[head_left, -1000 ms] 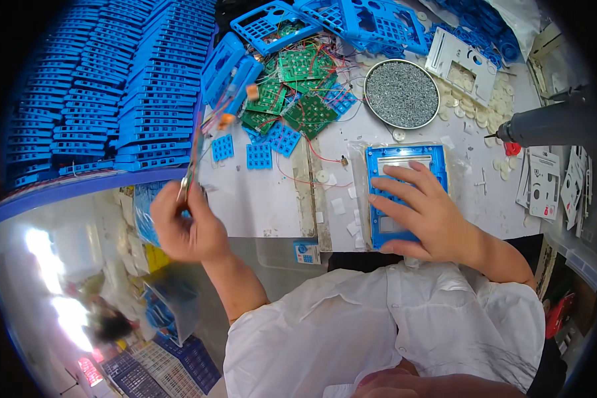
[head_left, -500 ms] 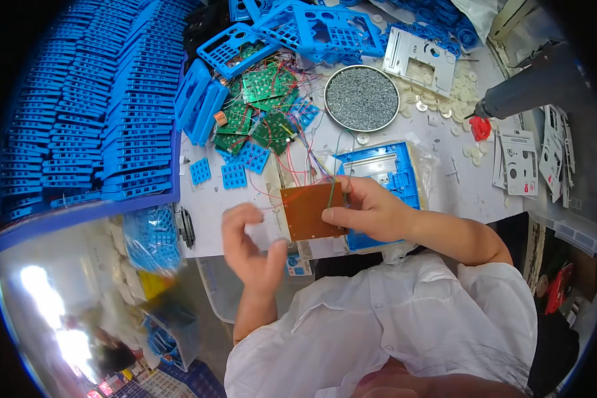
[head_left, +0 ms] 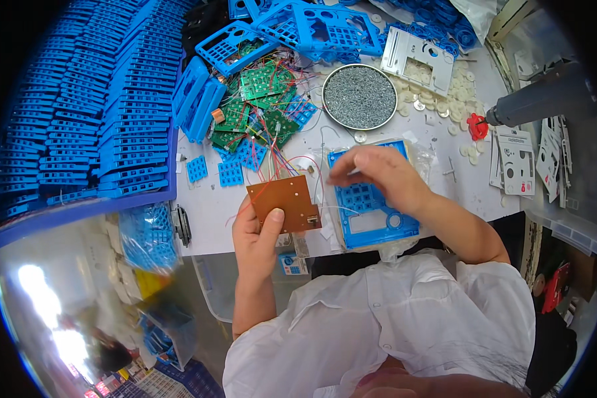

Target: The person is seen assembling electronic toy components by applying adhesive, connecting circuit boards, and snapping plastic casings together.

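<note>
Brown circuit board, trailing thin wires, is pinched in the left hand just beside the blue housing on the white table, where the right hand hovers with fingers curled, so the board seems not yet seated.

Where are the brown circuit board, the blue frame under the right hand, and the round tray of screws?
brown circuit board (head_left: 282, 201), head view, middle of its bare face
blue frame (head_left: 377, 222), head view, lower part by the cutouts
round tray of screws (head_left: 359, 97), head view, centre of the grey heap
</note>
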